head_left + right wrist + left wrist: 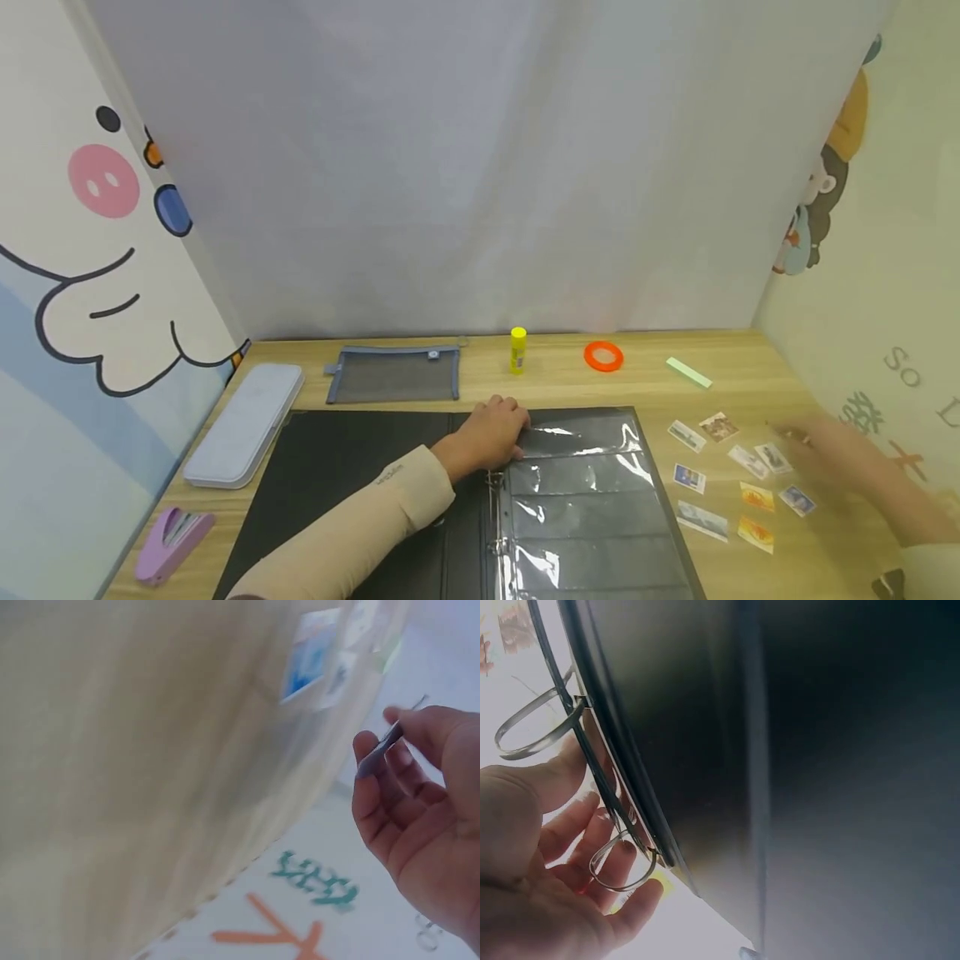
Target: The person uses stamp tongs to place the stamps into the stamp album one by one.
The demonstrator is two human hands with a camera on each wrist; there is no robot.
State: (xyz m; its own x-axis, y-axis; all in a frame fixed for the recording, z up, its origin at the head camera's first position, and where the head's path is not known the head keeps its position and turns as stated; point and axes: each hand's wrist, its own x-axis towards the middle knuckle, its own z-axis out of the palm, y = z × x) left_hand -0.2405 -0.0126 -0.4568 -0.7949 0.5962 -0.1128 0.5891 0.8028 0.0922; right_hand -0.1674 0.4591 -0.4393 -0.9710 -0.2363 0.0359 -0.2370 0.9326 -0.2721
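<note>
My left hand (491, 432) rests over the top of an open black ring binder (360, 467), beside its clear pocket page (585, 483). In the left wrist view its loosely bent fingers (634, 907) lie around the metal rings (540, 731). To the right, my right hand (832, 450), blurred, is above the table near scattered stamps (757, 496). Between thumb and fingers it pinches a small, thin grey piece (380, 750) with a narrow tip; I cannot tell what kind of thing it is. The page's visible pockets look transparent, with bright reflections.
Along the back lie a mesh zip pouch (397, 375), an upright yellow glue stick (518, 350), an orange tape ring (603, 356) and a pale green strip (688, 372). At left are a white case (243, 425) and a purple stapler (172, 546). Walls and a curtain (487, 167) enclose the table.
</note>
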